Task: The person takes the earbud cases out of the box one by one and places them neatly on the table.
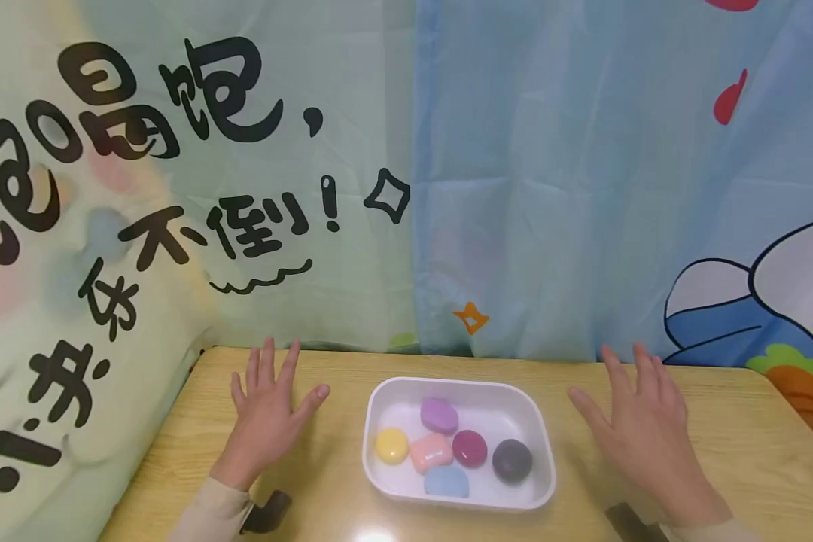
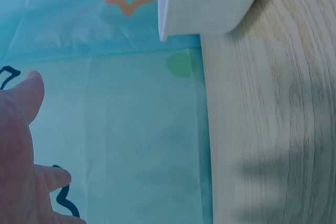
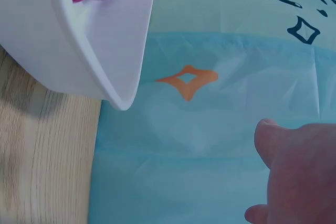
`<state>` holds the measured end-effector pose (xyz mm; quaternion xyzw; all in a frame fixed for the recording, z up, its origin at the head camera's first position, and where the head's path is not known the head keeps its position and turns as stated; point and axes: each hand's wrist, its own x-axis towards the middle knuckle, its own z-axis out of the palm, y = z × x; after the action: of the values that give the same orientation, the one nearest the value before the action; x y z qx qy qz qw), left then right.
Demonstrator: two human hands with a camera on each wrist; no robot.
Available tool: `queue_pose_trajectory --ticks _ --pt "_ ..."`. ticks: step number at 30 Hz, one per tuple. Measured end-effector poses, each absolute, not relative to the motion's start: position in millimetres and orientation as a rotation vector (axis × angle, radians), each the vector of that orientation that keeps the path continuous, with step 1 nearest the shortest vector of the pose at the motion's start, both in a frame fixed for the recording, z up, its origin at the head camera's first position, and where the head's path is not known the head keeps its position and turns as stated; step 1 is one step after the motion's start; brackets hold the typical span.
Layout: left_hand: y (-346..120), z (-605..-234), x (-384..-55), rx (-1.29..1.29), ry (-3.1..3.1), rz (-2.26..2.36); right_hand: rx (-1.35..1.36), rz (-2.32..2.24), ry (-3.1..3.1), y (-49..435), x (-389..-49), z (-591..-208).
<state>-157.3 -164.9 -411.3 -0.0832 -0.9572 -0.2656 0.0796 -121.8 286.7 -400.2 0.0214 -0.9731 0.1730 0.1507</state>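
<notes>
A white tray (image 1: 459, 500) lies between my two hands in the head view. Inside it are a purple piece (image 1: 439, 415), a round yellow piece (image 1: 392, 446), a pink piece (image 1: 430, 452), a round dark red piece (image 1: 470, 449), a light blue piece (image 1: 446, 481) and a round dark grey piece (image 1: 513, 461). To the tray's left, my left hand (image 1: 266, 421) is spread with straight fingers and holds nothing. On the other side, my right hand (image 1: 644, 429) has its fingers extended, also with nothing in it. Both wrist views show the tray's outer wall (image 2: 215, 3) beside the hands.
The tray stands on a light wooden table (image 1: 339, 519). A printed cloth (image 1: 515, 188) hangs behind the table's back edge, and another stretch of cloth with black characters (image 1: 129, 339) runs along the left side. Dark straps (image 1: 267, 513) sit at the wrists.
</notes>
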Motion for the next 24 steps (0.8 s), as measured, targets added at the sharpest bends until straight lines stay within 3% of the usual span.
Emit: queue_pose_trajectory --ticks 24 --pt "-113 -437 -146 -0.438 -2.790 -1.006 0.194 0.526 -2.815 247 -113 -402"
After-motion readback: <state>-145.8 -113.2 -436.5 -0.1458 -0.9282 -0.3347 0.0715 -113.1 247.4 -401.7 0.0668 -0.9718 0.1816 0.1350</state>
